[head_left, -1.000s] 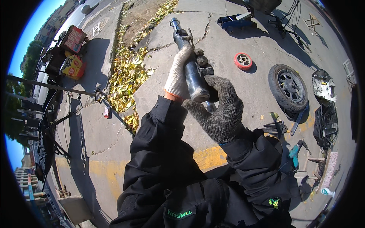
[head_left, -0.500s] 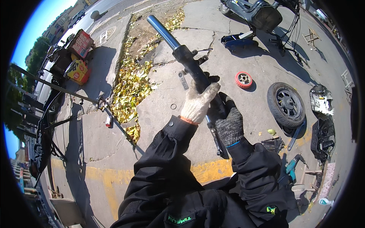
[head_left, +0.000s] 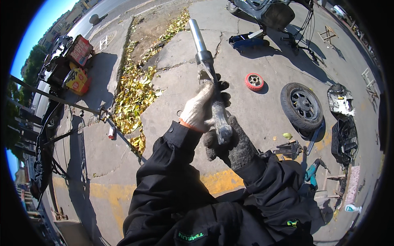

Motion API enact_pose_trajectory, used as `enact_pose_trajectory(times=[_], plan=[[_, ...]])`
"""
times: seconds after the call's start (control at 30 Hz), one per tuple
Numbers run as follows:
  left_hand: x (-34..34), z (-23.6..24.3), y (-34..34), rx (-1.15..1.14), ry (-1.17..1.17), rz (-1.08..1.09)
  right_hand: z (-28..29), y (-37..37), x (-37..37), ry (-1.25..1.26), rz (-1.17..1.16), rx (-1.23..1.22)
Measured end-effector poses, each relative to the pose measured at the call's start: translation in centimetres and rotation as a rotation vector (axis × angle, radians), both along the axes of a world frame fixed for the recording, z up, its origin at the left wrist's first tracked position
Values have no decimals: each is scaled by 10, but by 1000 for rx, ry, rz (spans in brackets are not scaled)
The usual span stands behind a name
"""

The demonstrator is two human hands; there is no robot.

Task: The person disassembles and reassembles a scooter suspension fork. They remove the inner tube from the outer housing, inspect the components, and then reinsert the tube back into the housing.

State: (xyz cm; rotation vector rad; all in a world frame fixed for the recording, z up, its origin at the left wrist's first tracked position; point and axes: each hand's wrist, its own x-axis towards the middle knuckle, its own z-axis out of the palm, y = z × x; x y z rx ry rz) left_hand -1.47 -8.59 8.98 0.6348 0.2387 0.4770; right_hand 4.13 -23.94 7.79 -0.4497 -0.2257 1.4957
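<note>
A fork leg point(head_left: 216, 104), a metal tube with a bright polished rod on a dark, dirty lower casting, is held up in front of me, its rod end pointing away. My left hand point(head_left: 197, 107), in a white knit glove with dark fingertips, wraps round the casting near its middle. At the near end with the bolt lug, my right hand point(head_left: 238, 147), in a dark grey glove, grips from below and the right. Both hands are closed on the same part. Some fingers are hidden behind it.
On the concrete to the right lie a small red-rimmed wheel point(head_left: 254, 82) and a larger tyred wheel point(head_left: 303, 105). A teal power drill point(head_left: 312, 174) is nearer, below a black crate point(head_left: 344, 141). A partly stripped scooter point(head_left: 271, 16) stands beyond. Yellow leaves point(head_left: 133, 98) fill a strip at left.
The fork leg has been rolled and tipped more upright, showing its lugged casting. My right hand has shifted toward the near end; the left stays round the middle.
</note>
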Motion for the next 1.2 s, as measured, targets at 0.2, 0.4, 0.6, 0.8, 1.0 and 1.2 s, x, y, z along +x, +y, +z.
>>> enact_pose_trajectory(times=[0.2, 0.4, 0.6, 0.8, 1.0, 1.2], plan=[[0, -3, 5, -256, -22, -6, 15, -8, -4, -451, -17, -44], [-4, -10, 12, -315, 16, -38, 10, -6, -2, -597, 85, -35], [-7, -13, 19, -349, -44, -56, 16, -9, -10, -798, -43, -34], [-13, -29, 30, -208, 174, 86, 46, -27, 75, -865, -823, -287], [-21, -45, 30, -46, 381, 144, 34, -141, 199, -847, -1227, -404], [-20, -26, 39, 185, 258, 275, 12, -206, 224, -1012, -1330, -714]])
